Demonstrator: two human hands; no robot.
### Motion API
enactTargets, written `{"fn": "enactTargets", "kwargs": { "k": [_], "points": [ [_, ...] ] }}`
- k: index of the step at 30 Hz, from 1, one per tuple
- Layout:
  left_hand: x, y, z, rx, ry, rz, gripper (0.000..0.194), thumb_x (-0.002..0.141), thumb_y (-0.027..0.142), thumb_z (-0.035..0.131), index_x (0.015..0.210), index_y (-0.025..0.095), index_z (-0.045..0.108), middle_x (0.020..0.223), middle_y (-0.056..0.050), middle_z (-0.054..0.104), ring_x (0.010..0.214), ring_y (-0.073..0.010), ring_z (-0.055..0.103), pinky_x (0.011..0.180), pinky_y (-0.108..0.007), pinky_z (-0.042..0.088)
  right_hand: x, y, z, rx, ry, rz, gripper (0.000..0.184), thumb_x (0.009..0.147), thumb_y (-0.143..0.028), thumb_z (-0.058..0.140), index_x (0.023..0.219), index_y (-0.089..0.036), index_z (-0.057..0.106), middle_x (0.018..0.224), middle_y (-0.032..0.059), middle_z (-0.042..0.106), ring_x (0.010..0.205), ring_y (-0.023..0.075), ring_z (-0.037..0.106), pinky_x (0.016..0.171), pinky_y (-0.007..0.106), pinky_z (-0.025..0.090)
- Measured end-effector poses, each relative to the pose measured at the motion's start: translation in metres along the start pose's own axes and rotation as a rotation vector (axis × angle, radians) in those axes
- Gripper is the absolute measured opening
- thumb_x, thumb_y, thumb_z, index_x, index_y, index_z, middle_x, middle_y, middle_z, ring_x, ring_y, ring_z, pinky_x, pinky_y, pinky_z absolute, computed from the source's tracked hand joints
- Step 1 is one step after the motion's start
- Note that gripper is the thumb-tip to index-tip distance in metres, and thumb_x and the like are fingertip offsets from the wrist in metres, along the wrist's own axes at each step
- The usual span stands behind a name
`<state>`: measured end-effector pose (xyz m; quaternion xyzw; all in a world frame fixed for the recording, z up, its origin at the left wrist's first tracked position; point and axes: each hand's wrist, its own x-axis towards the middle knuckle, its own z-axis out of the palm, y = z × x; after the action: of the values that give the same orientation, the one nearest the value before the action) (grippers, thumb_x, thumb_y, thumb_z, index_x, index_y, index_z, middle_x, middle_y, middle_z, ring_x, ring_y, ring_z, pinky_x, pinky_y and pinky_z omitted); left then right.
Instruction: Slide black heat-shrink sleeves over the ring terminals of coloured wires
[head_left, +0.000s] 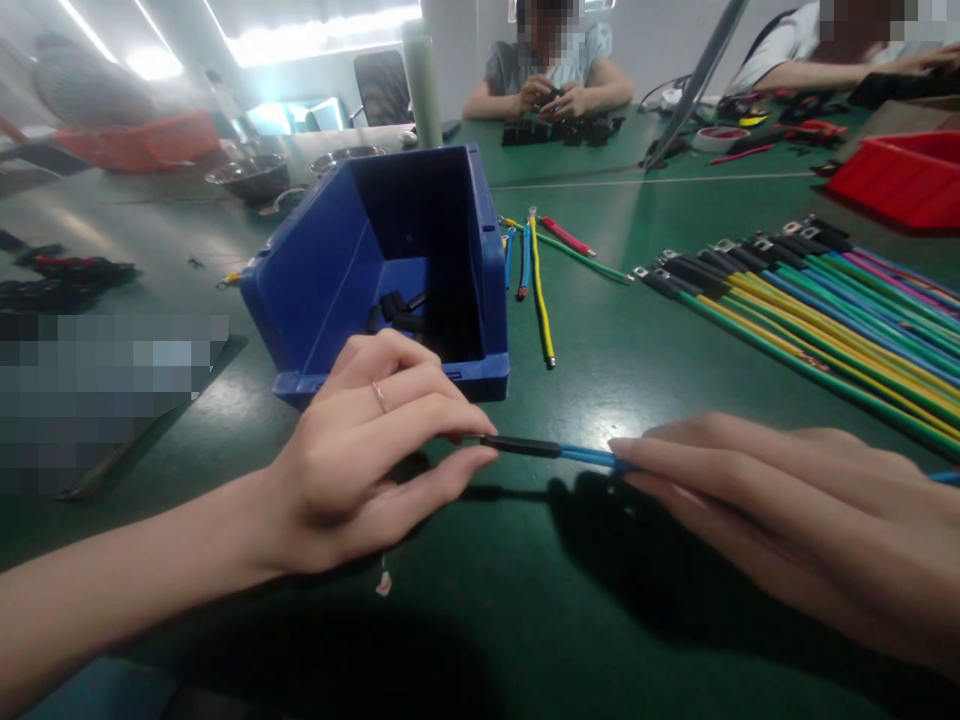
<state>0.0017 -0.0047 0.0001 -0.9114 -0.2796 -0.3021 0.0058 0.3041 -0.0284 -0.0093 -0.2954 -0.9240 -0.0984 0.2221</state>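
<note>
Between my two hands a blue cable [589,455] with a black sleeve [521,446] near its end is held level above the green table. My left hand [390,440], a ring on one finger, pinches the sleeved end between thumb and fingertips. The closed fingers of my right hand [757,500] grip the blue part farther along. Just behind my left hand stands a blue bin [491,375], its low front towards me. Several short black sleeves [401,315] lie inside it. The cable's very tip is mostly hidden by my left fingers.
Cables with metal lugs [840,320] lie side by side at the right. Short loose cables [541,300] lie beside the bin. A red tray [900,180] sits at far right, metal bowls [251,178] at far left. Across the table, a person [551,80] handles black parts; another is at right.
</note>
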Motion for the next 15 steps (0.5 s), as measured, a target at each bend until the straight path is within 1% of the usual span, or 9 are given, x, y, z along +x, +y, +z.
{"fn": "enactTargets", "kwargs": {
  "k": [3,6,9,11,13,15],
  "points": [
    [0.000,-0.001,0.000,-0.007,0.010,-0.004,0.003,0.099,0.021,0.064,0.099,0.021,0.067,0.090,0.000,0.073,0.090,-0.0163,0.057,0.087,-0.034,0.043,-0.002,-0.002,-0.001,0.013,0.004,0.014,0.021,0.102,-0.020,0.047,0.122,-0.020,0.056,0.091,-0.0023,0.069,0.066,0.0044,0.059,0.056,0.023,0.039],
    [0.000,-0.003,-0.001,-0.012,-0.010,-0.006,0.004,0.100,0.023,0.064,0.100,0.021,0.067,0.092,0.001,0.074,0.091,-0.0161,0.056,0.089,-0.034,0.042,0.000,-0.005,-0.003,0.018,0.005,0.025,0.022,0.104,-0.021,0.043,0.122,-0.022,0.055,0.093,-0.0024,0.070,0.067,0.0037,0.059,0.057,0.023,0.038],
    [0.000,-0.004,-0.001,-0.037,-0.015,0.000,0.004,0.101,0.022,0.062,0.101,0.021,0.066,0.092,0.001,0.073,0.092,-0.0160,0.055,0.090,-0.035,0.041,0.000,-0.012,-0.005,-0.002,0.051,0.095,0.027,0.105,-0.020,0.035,0.119,-0.025,0.057,0.094,-0.0031,0.070,0.071,0.0040,0.062,0.058,0.023,0.039],
    [-0.001,-0.003,0.000,-0.050,-0.008,-0.005,0.004,0.101,0.020,0.062,0.101,0.020,0.066,0.091,0.001,0.073,0.091,-0.0160,0.055,0.089,-0.036,0.041,-0.003,-0.016,-0.006,-0.040,0.070,0.144,0.027,0.104,-0.019,0.038,0.119,-0.028,0.059,0.098,-0.0039,0.070,0.076,0.0043,0.065,0.063,0.021,0.043],
    [-0.001,-0.002,0.001,-0.050,0.018,-0.033,0.005,0.100,0.020,0.062,0.098,0.021,0.067,0.089,0.001,0.073,0.089,-0.0168,0.056,0.090,-0.039,0.040,-0.008,-0.017,-0.006,-0.063,0.066,0.169,0.028,0.102,-0.017,0.044,0.120,-0.031,0.061,0.106,-0.0047,0.071,0.082,0.0052,0.067,0.072,0.020,0.048],
    [-0.002,-0.001,0.002,-0.031,0.053,-0.064,0.007,0.100,0.022,0.063,0.095,0.022,0.067,0.086,0.002,0.074,0.087,-0.0180,0.057,0.092,-0.044,0.039,-0.012,-0.018,-0.007,-0.043,0.067,0.196,0.029,0.101,-0.019,0.048,0.121,-0.034,0.062,0.111,-0.0051,0.071,0.084,0.0069,0.068,0.080,0.019,0.051]
  ]
}}
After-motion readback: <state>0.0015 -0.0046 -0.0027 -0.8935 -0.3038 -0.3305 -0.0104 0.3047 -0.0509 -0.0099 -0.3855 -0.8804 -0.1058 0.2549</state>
